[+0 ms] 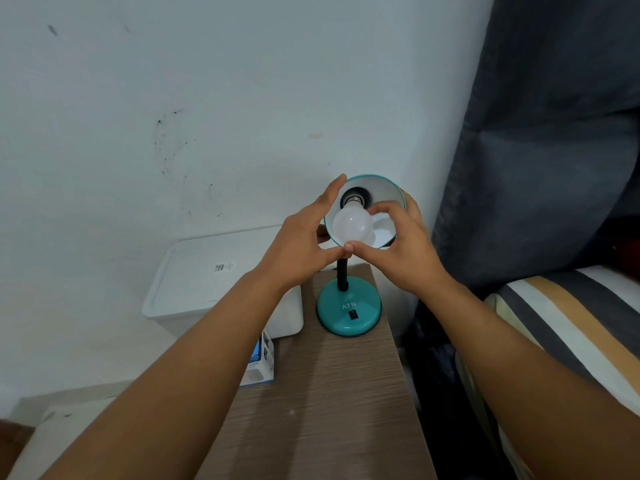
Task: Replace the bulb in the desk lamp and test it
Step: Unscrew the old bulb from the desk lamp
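Inside lamp shade (388,192), seemingly socketed bulb (352,226)

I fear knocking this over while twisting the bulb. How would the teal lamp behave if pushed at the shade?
The lamp probably resists tipping a little: its round base sits flat and wide. The thin black neck looks bendable, so the shade would likely swing first. It stands near the table edge, so a slide seems risky.

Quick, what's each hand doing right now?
Left hand: open, steadying the lampshade.
Right hand: pinching the bulb.
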Action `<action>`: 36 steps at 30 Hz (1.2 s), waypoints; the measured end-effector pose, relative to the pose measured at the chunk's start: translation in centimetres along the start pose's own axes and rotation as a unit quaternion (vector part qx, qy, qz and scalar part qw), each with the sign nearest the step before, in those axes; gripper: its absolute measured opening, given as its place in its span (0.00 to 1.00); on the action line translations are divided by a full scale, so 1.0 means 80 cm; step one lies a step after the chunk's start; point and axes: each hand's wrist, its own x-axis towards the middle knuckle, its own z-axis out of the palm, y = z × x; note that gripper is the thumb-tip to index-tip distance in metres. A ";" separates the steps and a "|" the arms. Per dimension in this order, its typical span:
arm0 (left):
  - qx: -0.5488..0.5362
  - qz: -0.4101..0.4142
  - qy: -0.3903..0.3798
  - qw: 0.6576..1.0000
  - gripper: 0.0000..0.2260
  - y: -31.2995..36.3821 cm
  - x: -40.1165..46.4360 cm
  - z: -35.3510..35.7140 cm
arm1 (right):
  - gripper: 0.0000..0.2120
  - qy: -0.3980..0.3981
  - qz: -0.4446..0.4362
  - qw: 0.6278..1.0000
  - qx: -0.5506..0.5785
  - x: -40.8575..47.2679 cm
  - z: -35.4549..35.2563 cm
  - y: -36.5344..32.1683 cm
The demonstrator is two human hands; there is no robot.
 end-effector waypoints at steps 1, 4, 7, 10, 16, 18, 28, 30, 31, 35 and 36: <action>-0.001 -0.001 0.001 1.000 0.47 0.000 0.000 0.000 | 0.28 -0.005 -0.001 1.000 0.001 0.000 0.000 0.000; -0.008 -0.006 0.000 1.000 0.47 0.000 -0.001 0.000 | 0.27 -0.018 -0.009 1.000 0.017 -0.003 -0.002 -0.001; 0.003 -0.007 -0.001 1.000 0.48 0.001 -0.002 0.000 | 0.27 -0.026 -0.012 0.999 0.024 -0.006 -0.005 -0.002; 0.012 -0.011 -0.001 1.000 0.48 0.002 -0.001 0.000 | 0.28 -0.028 -0.016 0.999 0.020 -0.008 -0.007 -0.003; 0.032 -0.011 -0.003 0.999 0.49 0.008 -0.003 0.000 | 0.29 -0.030 -0.026 0.999 0.017 -0.018 -0.016 -0.006; 0.047 -0.013 -0.004 0.999 0.49 0.011 -0.003 -0.001 | 0.29 -0.038 -0.025 0.999 0.020 -0.020 -0.021 -0.008; 0.103 -0.033 -0.035 0.993 0.53 0.033 -0.025 -0.016 | 0.29 -0.040 -0.041 0.998 0.025 -0.050 -0.050 -0.023; 0.115 -0.044 -0.035 0.992 0.52 0.041 -0.035 -0.020 | 0.29 -0.036 -0.050 0.998 0.017 -0.061 -0.056 -0.030; 0.120 -0.049 -0.033 0.991 0.51 0.044 -0.042 -0.022 | 0.29 -0.036 -0.053 0.998 0.016 -0.066 -0.059 -0.035; 0.129 -0.070 -0.037 0.988 0.50 0.050 -0.076 -0.025 | 0.29 -0.047 -0.051 0.997 0.022 -0.091 -0.066 -0.049; 0.126 -0.075 -0.038 0.988 0.50 0.051 -0.085 -0.025 | 0.29 -0.046 -0.050 0.997 0.026 -0.098 -0.066 -0.050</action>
